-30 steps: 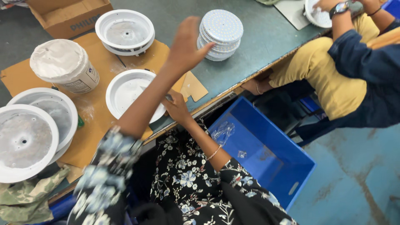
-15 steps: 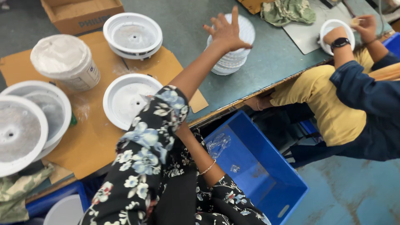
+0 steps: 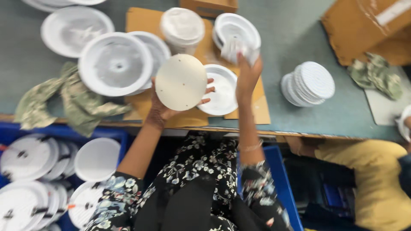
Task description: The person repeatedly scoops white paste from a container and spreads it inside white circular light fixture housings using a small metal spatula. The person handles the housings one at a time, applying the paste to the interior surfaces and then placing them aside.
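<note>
Bare green tabletop is lying open beyond the right hand, whose fingers are pinching a crumpled white wrapper. The left hand, fingers spread, is cradling a flat cream disc from behind, near the table edge.

1. Your left hand holds the flat round cream disc above the brown cardboard sheet near the table edge.
2. Your right hand, just right of the disc, grips a crumpled white plastic bag.
3. The shallow white round housing lies on the cardboard between your hands.
4. The stack of white ribbed discs sits well right.
5. The blue bin of white round plates stands near left, below the table.
</note>
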`<state>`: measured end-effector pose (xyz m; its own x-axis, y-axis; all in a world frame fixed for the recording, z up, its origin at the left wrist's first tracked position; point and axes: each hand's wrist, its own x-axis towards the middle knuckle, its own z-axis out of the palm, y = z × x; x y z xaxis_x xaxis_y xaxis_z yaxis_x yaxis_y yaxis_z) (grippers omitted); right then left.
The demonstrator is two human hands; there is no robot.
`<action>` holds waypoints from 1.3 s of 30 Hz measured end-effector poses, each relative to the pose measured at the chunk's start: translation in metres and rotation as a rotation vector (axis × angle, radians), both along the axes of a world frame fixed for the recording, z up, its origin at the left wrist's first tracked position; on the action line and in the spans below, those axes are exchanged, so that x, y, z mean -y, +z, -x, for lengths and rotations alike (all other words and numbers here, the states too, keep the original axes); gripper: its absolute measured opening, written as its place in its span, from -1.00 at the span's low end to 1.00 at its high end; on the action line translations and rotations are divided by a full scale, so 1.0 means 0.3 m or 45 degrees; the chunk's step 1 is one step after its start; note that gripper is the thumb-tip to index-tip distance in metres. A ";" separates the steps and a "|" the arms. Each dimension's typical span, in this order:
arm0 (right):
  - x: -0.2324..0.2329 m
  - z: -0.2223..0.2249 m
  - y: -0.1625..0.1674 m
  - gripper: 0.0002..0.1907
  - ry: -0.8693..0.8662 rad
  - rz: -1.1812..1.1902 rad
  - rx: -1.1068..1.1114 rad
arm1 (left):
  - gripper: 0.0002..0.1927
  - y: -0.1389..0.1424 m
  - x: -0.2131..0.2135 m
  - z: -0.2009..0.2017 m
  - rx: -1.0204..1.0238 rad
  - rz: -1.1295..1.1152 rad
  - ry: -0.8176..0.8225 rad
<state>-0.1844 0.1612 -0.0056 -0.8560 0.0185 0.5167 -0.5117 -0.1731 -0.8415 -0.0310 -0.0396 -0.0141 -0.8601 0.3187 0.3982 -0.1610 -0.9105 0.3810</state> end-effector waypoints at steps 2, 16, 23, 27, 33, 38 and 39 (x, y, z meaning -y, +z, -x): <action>0.168 0.151 0.144 -0.76 0.277 -0.301 -0.021 | 0.39 -0.023 0.056 -0.046 0.091 -0.058 0.038; 0.790 0.394 0.292 -0.64 0.762 -2.087 -0.048 | 0.34 -0.120 0.263 -0.038 0.136 -0.274 -0.047; 0.802 0.372 0.290 -0.51 0.720 -1.784 -0.047 | 0.25 -0.148 0.307 -0.059 0.097 -0.306 -0.031; 0.806 0.356 0.242 -0.43 0.555 -1.857 -0.478 | 0.22 -0.151 0.320 -0.068 0.070 -0.349 -0.031; 0.831 0.328 0.209 -0.41 0.581 -1.894 -0.445 | 0.18 -0.163 0.329 -0.071 0.094 -0.362 -0.020; 0.846 0.322 0.217 -0.42 0.523 -1.851 -0.388 | 0.18 -0.176 0.331 -0.063 0.069 -0.364 -0.017; 0.845 0.318 0.216 -0.44 0.474 -1.838 -0.350 | 0.18 -0.177 0.332 -0.061 0.057 -0.364 -0.020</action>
<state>-0.2798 -0.0922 0.0591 -0.5742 -0.8177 0.0417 -0.7910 0.5408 -0.2862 -0.0126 -0.1392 -0.0673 -0.8748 0.2125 0.4353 -0.1868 -0.9771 0.1015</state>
